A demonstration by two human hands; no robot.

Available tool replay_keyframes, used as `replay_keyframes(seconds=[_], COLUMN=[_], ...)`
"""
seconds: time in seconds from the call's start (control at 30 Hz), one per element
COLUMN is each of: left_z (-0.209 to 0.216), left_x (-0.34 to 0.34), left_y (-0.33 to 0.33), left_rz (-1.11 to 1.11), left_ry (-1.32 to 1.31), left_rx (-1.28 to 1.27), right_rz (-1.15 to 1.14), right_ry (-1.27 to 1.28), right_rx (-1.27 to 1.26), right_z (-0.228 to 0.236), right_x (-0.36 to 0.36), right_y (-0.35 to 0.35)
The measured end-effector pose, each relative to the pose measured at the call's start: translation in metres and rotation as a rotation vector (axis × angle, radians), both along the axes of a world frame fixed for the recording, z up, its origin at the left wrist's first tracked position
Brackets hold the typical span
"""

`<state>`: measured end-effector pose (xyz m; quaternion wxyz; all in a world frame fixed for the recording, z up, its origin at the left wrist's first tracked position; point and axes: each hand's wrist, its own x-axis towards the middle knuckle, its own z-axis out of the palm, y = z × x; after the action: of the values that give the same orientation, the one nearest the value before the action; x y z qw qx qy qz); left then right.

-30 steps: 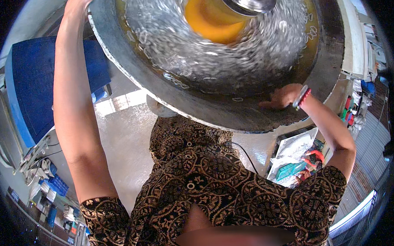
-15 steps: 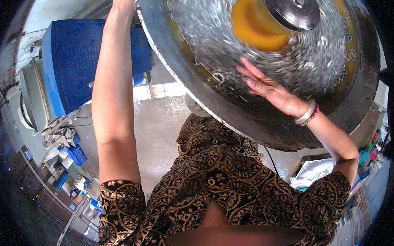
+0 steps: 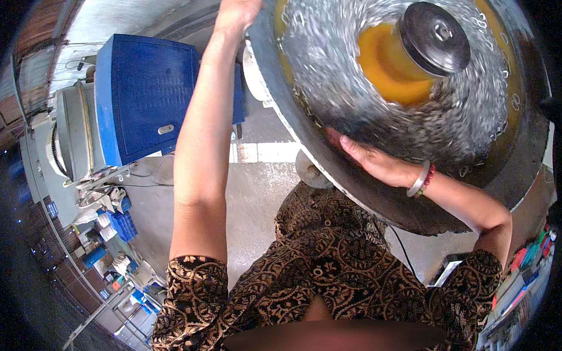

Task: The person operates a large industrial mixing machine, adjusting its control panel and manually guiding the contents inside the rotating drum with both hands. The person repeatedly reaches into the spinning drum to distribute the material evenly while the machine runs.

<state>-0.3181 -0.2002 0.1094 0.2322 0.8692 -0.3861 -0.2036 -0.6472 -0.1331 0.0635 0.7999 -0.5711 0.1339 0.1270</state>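
A big round grey metal tub (image 3: 381, 203) fills the upper right. Inside it a blurred mass of small shiny metal pieces (image 3: 326, 62) swirls around an orange centre cone (image 3: 385, 66) with a dark metal cap (image 3: 434, 37). My left hand (image 3: 238, 13) grips the tub's rim at the top, arm stretched up. My right hand (image 3: 370, 160), with bracelets on the wrist, lies flat on the inner slope of the tub at the edge of the shiny pieces.
A blue cabinet-like machine (image 3: 145, 96) stands at the left beside a round grey drum (image 3: 75, 136). Blue crates and small items (image 3: 112, 221) sit on the concrete floor (image 3: 251, 195) at lower left. Colourful clutter (image 3: 525, 260) lies at lower right.
My right hand moved from the tub's outer rim up onto its inner slope, then slid lower and leftward. The view shifted right, bringing the blue machine further in.
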Motion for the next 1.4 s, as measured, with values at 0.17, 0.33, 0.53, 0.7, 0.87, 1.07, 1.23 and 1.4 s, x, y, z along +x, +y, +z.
replay_keyframes(seconds=[0.17,0.33,0.53,0.7,0.87,1.07,1.23,1.4], left_z=[0.003,0.011,0.005,0.001,0.004,0.011,0.017,0.021], left_x=[-0.011,-0.017,-0.011,-0.008,-0.01,-0.021,-0.029,-0.031], left_y=[-0.003,-0.003,-0.004,-0.004,-0.003,-0.001,0.001,0.002], left_rz=[0.049,0.089,0.08,0.101,0.07,0.093,0.137,0.125], left_ry=[-0.034,0.029,0.071,0.107,0.072,0.135,0.112,0.132], left_rx=[-0.003,0.016,0.001,-0.025,-0.034,-0.086,-0.053,-0.051], right_rz=[-0.049,-0.254,-0.533,-0.647,-0.765,-1.141,-1.299,-1.421], right_ry=[-0.093,-0.072,-0.079,-0.255,-0.26,-0.309,-0.274,-0.566], right_rx=[0.012,-0.139,-0.179,0.257,-0.111,0.443,0.43,0.383], right_z=[-0.004,-0.03,-0.041,-0.035,-0.051,-0.073,-0.063,-0.055], right_x=[0.039,0.089,0.131,0.16,0.211,0.282,0.266,0.276], right_y=[0.001,0.004,-0.015,-0.038,-0.047,-0.117,-0.175,-0.217])
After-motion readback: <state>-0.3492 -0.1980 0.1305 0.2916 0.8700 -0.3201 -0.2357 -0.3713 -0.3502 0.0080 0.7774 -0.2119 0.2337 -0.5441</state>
